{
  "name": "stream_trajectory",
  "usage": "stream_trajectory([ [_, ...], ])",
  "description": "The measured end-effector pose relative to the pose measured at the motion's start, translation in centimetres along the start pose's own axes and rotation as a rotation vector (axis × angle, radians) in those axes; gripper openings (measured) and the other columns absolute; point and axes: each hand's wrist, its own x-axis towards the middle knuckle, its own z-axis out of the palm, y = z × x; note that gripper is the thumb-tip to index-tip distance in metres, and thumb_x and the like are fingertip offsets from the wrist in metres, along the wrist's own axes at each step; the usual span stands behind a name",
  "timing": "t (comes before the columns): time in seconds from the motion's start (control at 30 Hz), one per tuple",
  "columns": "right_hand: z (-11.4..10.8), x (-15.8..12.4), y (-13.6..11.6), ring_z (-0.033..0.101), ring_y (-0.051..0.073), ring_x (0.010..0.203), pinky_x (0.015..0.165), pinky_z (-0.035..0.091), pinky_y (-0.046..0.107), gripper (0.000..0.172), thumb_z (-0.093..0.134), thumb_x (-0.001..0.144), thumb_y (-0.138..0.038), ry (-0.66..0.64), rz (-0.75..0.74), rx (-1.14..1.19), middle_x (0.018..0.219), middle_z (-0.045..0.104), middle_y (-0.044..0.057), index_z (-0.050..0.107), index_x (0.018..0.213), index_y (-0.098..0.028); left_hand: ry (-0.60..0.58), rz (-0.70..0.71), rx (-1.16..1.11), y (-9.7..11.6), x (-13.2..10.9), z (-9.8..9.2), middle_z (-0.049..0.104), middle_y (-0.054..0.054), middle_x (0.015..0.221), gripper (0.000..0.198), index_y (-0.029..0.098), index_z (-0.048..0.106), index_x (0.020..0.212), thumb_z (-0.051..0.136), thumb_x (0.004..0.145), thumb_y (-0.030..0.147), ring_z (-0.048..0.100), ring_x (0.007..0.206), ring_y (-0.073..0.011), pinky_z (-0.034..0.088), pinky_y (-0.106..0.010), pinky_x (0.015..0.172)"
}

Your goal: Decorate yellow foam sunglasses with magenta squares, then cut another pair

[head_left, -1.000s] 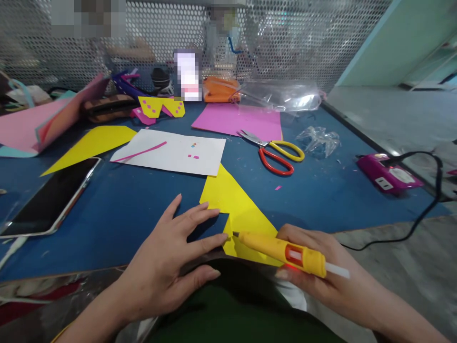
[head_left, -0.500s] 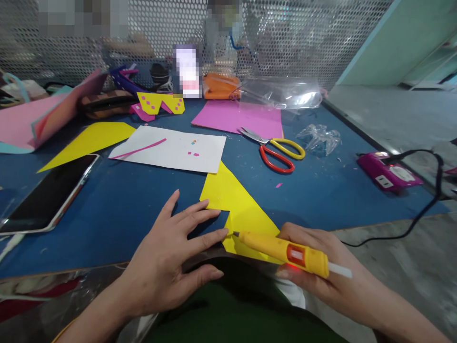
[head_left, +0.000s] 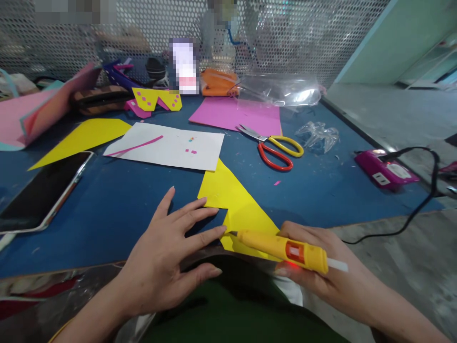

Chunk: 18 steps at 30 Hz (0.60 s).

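Observation:
My right hand (head_left: 314, 267) is wrapped round a yellow hot glue gun (head_left: 271, 245) with a white glue stick poking from its back. A red light glows under its body. The nozzle points left and sits at a yellow paper cut-out (head_left: 237, 200) near the table's front edge. With fingers spread, my left hand (head_left: 174, 250) rests its fingertips on the left side of that cut-out. The glue at the nozzle is too small to make out. A white sheet (head_left: 167, 152) with a pink strip (head_left: 143, 145) and small pink bits lies just beyond the cut-out.
Scissors (head_left: 274, 150) lie right of the white sheet, by pink paper (head_left: 246, 114). A purple power socket (head_left: 385, 169) with a black cord is at the right edge. A phone (head_left: 44, 193) lies left. Behind stand a yellow mask shape (head_left: 157, 99) and a perforated metal panel (head_left: 285, 38).
The whole view has shifted slightly, so things sit a little further left and up. Both hands, the glue gun and the yellow cut-out keep nearly the same positions relative to each other.

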Motion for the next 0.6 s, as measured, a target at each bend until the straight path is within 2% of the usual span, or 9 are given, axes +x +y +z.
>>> stream_trajectory([
  [0.27,0.16,0.02,-0.14,0.050,0.011,0.050,0.043,0.034,0.023,0.041,0.045,0.096,-0.056,0.043,-0.002,-0.019,0.062,0.052,-0.004,0.046,0.072,-0.023,0.006,-0.004,0.005,0.10,0.05,0.05,0.066,-0.003,0.131,0.041,0.035,0.063,0.124,0.065,0.084,0.040,0.054,0.129,-0.0318,0.010,-0.067,0.117],
  [0.6,0.29,-0.44,-0.12,0.051,0.012,0.051,0.044,0.033,0.025,0.042,0.041,0.097,-0.058,0.034,0.004,-0.058,0.063,0.051,-0.003,0.044,0.073,-0.023,0.013,0.010,0.037,0.21,0.14,0.08,0.068,-0.003,0.128,0.040,0.035,0.064,0.122,0.066,0.082,0.043,0.053,0.127,-0.0318,0.008,-0.065,0.118],
])
